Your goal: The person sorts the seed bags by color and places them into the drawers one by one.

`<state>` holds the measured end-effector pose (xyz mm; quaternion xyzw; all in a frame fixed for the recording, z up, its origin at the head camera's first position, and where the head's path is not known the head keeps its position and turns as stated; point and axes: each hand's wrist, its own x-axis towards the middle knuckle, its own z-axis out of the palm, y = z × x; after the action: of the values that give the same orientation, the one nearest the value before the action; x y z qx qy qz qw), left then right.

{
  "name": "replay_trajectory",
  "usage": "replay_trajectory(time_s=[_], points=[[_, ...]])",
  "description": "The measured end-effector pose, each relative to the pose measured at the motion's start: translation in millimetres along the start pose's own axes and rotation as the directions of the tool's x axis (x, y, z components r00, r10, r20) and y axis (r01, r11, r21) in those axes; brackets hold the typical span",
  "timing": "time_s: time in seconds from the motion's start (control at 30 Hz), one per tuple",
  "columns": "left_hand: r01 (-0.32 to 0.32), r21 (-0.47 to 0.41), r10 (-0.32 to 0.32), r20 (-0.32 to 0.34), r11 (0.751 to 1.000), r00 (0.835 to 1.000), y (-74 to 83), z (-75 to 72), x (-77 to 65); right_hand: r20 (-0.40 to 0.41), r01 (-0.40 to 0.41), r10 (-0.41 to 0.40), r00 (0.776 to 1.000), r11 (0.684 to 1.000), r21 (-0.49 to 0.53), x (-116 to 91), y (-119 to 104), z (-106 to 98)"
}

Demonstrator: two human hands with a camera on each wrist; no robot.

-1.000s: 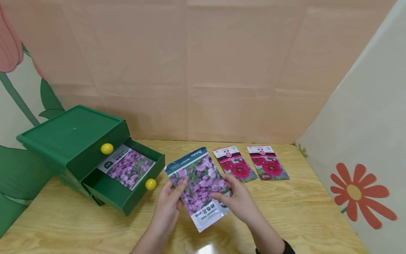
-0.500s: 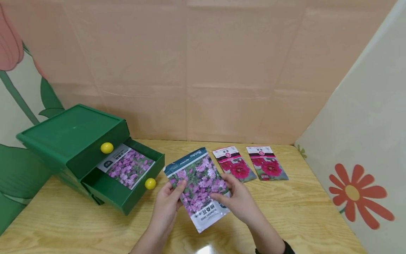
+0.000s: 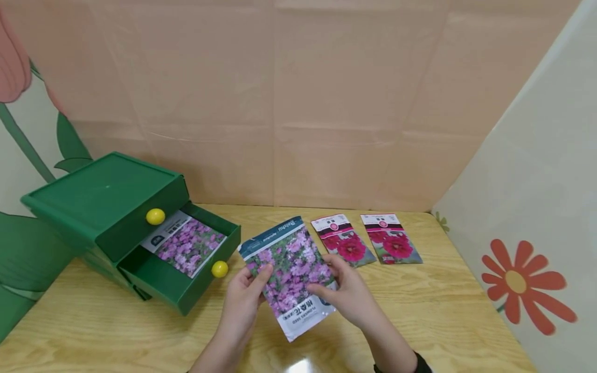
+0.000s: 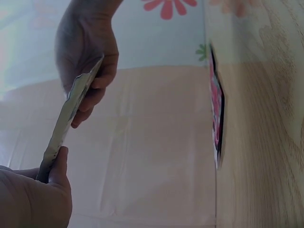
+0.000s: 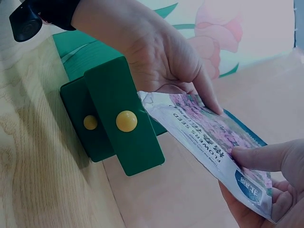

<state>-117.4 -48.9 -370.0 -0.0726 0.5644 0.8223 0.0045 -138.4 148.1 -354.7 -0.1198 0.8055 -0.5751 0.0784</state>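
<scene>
A seed packet (image 3: 295, 274) with pink-purple flowers and a dark teal top band is held between both hands above the table, tilted in the head view. On its left edge my left hand (image 3: 244, 298) pinches it, thumb on the front and fingers behind. My right hand (image 3: 347, 292) grips the opposite edge the same way. In the right wrist view the packet (image 5: 209, 142) shows the words FLOWERS SEED. A like packet (image 3: 191, 246) lies in the pulled-out lower drawer (image 3: 205, 282) of a green drawer box (image 3: 107, 197) at the left.
Two seed packets with magenta flowers, the nearer one (image 3: 350, 248) and the farther one (image 3: 395, 246), lie at the back right of the wooden table (image 3: 448, 311). Yellow knobs mark the upper drawer (image 3: 155, 216) and the lower one (image 3: 219, 269). A pinkish sheet (image 3: 350, 103) hangs behind.
The whole view has shifted very slightly. Both hands keep the same hold on the seed packet, and the drawer and other packets stay as they were.
</scene>
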Motion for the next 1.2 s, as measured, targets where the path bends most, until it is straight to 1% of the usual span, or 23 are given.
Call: replay_trajectory(time_s=[0.2,0.4,0.6,0.67,0.73,0.9,1.03,1.13,1.2], points=[[0.011,0.012,-0.01,-0.018,1.0,1.0,2.6,0.3,-1.7,0.025,0.007,-0.007,1.0,1.0,0.011,-1,0,-2],[0.021,0.018,-0.02,-0.032,1.0,0.999,7.0,0.4,-6.2,0.056,0.053,-0.053,0.997,0.999,-0.001,-3,0,-4],[0.01,-0.015,-0.01,-0.022,1.0,1.0,8.2,0.8,-6.1,0.082,0.095,-0.094,0.992,0.995,-0.009,-4,1,-5],[0.004,-0.027,-0.005,-0.029,1.0,1.0,8.9,0.1,-6.1,0.088,0.11,-0.108,0.99,0.994,-0.014,-4,1,-5],[0.006,-0.033,-0.008,-0.05,0.999,0.999,10.4,-1.3,-6.4,0.086,0.113,-0.111,0.99,0.993,-0.024,-4,1,-5],[0.016,-0.054,-0.022,-0.108,0.998,0.994,15.8,-8.6,-6.5,0.099,0.119,-0.119,0.988,0.993,0.001,-2,4,-5],[0.004,-0.07,-0.012,-0.112,0.998,0.994,19.8,-17.3,-5.8,0.121,0.151,-0.152,0.981,0.988,0.01,-1,7,-4],[-0.001,-0.087,-0.008,-0.103,0.996,0.995,24.6,-26.1,-5.3,0.117,0.2,-0.199,0.973,0.98,0.001,-1,8,-5],[0.014,-0.087,-0.022,-0.096,0.996,0.995,29.7,-33.1,-5.1,0.109,0.227,-0.226,0.968,0.974,0.001,0,9,-7]])
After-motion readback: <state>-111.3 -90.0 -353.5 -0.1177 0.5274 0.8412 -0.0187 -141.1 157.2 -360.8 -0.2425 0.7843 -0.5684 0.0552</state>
